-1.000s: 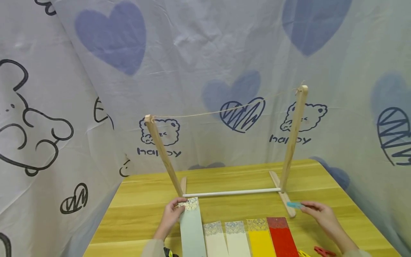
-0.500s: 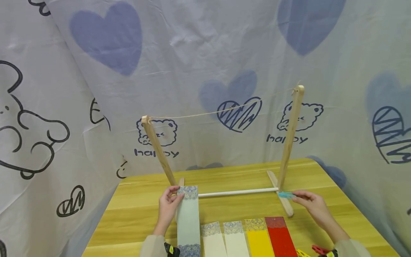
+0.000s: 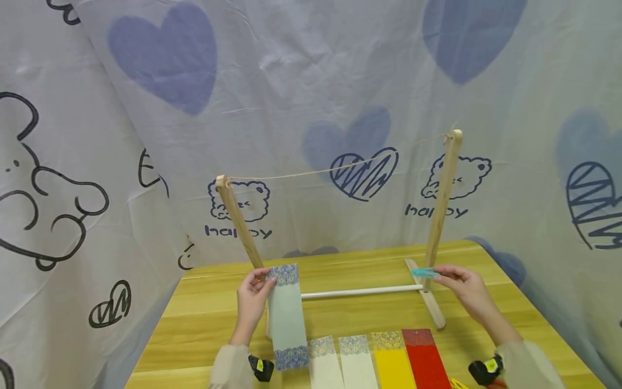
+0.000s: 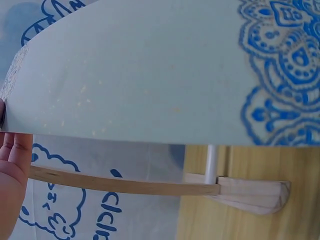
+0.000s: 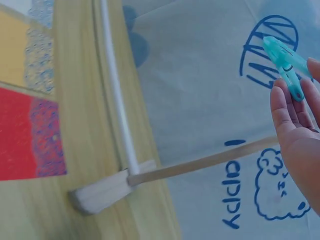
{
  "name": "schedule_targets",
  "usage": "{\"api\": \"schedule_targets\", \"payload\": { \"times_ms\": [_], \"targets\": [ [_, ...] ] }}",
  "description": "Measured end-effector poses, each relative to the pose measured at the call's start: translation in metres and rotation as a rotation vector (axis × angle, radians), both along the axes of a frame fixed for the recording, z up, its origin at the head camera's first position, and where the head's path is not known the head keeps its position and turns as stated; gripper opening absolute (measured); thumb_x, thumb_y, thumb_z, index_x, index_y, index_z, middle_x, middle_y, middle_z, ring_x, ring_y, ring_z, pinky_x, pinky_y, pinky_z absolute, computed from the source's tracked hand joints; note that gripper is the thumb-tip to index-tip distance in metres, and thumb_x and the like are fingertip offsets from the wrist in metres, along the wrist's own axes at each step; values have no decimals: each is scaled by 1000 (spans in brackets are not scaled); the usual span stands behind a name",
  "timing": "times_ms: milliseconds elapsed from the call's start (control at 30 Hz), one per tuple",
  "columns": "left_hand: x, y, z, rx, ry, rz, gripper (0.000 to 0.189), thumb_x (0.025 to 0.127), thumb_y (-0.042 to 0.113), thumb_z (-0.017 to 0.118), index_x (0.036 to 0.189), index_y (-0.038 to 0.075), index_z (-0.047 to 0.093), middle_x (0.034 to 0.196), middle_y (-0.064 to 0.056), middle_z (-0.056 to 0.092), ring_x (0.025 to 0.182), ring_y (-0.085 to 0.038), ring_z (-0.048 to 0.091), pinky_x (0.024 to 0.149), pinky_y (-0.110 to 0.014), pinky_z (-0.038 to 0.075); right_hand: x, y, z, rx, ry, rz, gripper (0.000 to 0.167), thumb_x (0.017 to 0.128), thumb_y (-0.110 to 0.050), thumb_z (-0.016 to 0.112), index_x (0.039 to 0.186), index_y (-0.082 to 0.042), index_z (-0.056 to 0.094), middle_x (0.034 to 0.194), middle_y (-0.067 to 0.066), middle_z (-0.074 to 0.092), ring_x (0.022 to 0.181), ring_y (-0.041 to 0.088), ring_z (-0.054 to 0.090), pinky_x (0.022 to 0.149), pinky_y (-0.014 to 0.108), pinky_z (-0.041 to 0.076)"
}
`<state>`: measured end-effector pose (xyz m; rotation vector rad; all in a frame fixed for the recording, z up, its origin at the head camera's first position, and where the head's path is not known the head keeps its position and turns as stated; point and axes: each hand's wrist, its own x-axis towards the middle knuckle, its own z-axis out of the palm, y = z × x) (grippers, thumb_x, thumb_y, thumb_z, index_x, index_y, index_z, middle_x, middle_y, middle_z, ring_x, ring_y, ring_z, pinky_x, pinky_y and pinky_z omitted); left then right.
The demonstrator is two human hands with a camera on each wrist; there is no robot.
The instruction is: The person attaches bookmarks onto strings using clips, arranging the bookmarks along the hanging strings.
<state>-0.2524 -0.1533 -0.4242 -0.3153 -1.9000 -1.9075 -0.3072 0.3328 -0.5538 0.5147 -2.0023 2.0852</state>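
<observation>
A pale green paper strip (image 3: 286, 316) with blue lace-pattern ends hangs upright from my left hand (image 3: 250, 305), which pinches it near its top left corner. It stands in front of the left wooden post (image 3: 238, 219). In the left wrist view the paper strip (image 4: 145, 75) fills most of the picture, slightly bowed. My right hand (image 3: 464, 294) pinches a turquoise clothespin (image 3: 423, 273) by its handle end, beside the right wooden post (image 3: 443, 208). The right wrist view shows the clothespin (image 5: 287, 67) between thumb and fingers. A thin string (image 3: 291, 175) runs between the post tops, above both hands.
Two whitish strips (image 3: 325, 367), a yellow strip (image 3: 394, 370) and a red strip (image 3: 427, 362) lie along the table's (image 3: 170, 335) front. A yellow clothespin (image 3: 458, 383) lies beside them. A white rod (image 3: 362, 292) joins the posts low down. A printed curtain (image 3: 291, 65) hangs behind.
My left hand has raised the paper strip, so its lower patterned end now shows. My right hand has moved up and left with the clothespin, toward the right post.
</observation>
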Motion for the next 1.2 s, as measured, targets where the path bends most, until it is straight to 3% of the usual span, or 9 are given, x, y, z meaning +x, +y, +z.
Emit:
{"api": "schedule_targets", "payload": {
  "times_ms": [100,133,333,367,400,500,700,900,1200],
  "targets": [
    [-3,4,4,-1,20,7,22,76,-17,58,97,-19,51,96,-31,54,73,-7,58,67,-16,50,-1,-6,16,-15,19,22,26,87,-4,57,112,1,60,102,10,59,86,18,54,74,22,47],
    [-4,5,5,-4,26,9,23,76,-16,58,97,-18,51,96,-30,55,73,-7,58,67,-16,49,-14,0,3,-31,37,37,27,86,-5,58,112,0,60,103,9,59,87,17,55,74,22,48],
    [-16,6,8,21,56,30,22,76,-13,60,97,-15,53,95,-27,56,71,-6,57,66,-15,49,25,-48,84,7,51,-23,24,83,-13,63,104,-2,64,95,1,62,83,10,56,74,18,48],
    [-18,5,9,26,65,35,23,77,-12,61,98,-15,53,94,-27,56,71,-6,57,66,-16,49,40,-63,112,34,36,-57,23,84,-12,63,104,0,63,93,0,62,81,9,56,73,17,48],
    [-19,5,10,24,75,42,22,77,-11,61,98,-15,53,94,-27,57,71,-6,57,66,-15,49,47,-70,125,53,15,-80,23,83,-12,64,102,1,63,91,-1,62,79,8,56,73,17,48],
    [-21,4,15,25,98,54,22,77,-10,61,98,-14,53,93,-25,57,71,-6,57,65,-16,49,51,-82,148,53,33,-82,20,84,-5,61,100,7,61,88,-3,61,77,7,55,70,16,48],
    [-21,7,34,28,106,63,21,79,-11,59,98,-15,53,91,-21,58,71,-8,56,64,-15,49,47,-91,166,109,20,-84,21,84,-4,61,102,6,60,91,-4,60,80,7,55,71,16,48],
    [-9,11,57,11,126,64,21,79,-14,56,99,-18,50,93,-27,56,71,-8,55,66,-14,49,37,-100,175,47,69,-28,17,83,-4,62,98,2,63,90,-2,62,80,9,57,73,19,49],
    [-13,6,63,27,172,72,21,79,-15,56,99,-18,51,92,-24,56,73,-12,57,68,-16,49,28,-118,212,56,130,-1,16,81,-2,63,96,4,62,92,1,62,80,11,58,74,20,49]
  ]
}}
